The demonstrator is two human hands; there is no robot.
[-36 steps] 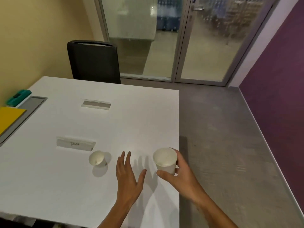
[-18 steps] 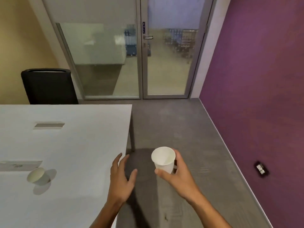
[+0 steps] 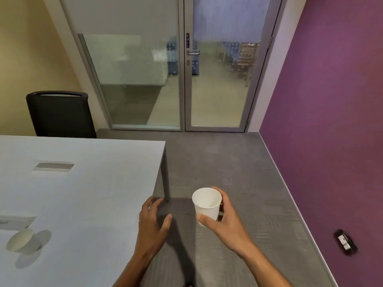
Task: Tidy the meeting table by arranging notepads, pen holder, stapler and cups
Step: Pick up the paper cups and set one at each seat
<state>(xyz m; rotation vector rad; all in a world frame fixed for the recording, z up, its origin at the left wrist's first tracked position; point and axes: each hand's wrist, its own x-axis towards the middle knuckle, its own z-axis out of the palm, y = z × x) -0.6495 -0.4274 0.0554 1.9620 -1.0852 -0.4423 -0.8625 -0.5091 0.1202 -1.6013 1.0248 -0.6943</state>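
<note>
Since a second ago the right hand (image 3: 224, 221) has carried the white paper cup (image 3: 206, 203) off the surface (image 3: 83, 193) and out over the grey floor (image 3: 238, 172), past the corner where the surface's leg (image 3: 165, 175) comes down; half a second back it was already there, and little has shifted since. That grip is closed around the cup: the thumb lies across the near wall low down, and the fingers (image 3: 222, 198) wrap the far side up to just under the rim. The cup sits upright in the grip, its open mouth toward the camera, with most of its body rising above the thumb and its base hidden behind the hand.

The left hand (image 3: 152, 223) hangs at the near right edge of the surface, half over the white top and half over the floor. Its grip is wide and slack, fingers loosely curled, thumb held apart, holding nothing. It stays near the cup without touching it, a clear gap of floor showing between them.

A second paper cup (image 3: 20, 239) lies tipped on its side far left on the surface, well apart from both hands, mouth facing the camera, beside a grey slot (image 3: 17, 221) in the top. Another slot (image 3: 54, 166) sits farther back. A black chair (image 3: 60, 114) stands behind the surface, by the glass doors (image 3: 182, 79).
</note>
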